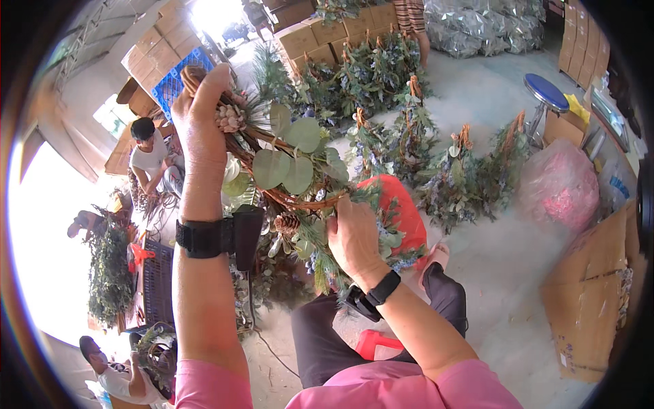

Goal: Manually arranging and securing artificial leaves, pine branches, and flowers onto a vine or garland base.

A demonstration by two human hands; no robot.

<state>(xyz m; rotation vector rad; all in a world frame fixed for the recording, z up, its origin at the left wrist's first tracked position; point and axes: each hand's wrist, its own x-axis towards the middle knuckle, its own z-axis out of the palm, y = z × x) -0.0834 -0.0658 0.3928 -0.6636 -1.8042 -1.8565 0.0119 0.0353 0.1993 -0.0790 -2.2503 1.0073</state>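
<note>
My left hand [202, 126] is raised at the upper left, its fingers wrapped round the brown twig top of a greenery wreath [296, 202]. The wreath has a ring of twisted vine, large round eucalyptus leaves [276, 169], pine sprigs, small blue berries and pine cones [287, 222]. It hangs tilted before me. At its lower right, my right hand [355, 240] is closed with bent fingers against the vine ring; its fingertips are partly hidden. Black bands with small devices sit on both wrists. Behind the wreath is a red plastic surface [398, 211].
Several similar greenery pieces [470, 180] stand on the floor ahead. At right are a blue stool [545, 93], a clear bag of pink material [562, 187] and a cardboard box [589, 300]. People [153, 163] sit at left near a dark crate [158, 279]. A cable runs below.
</note>
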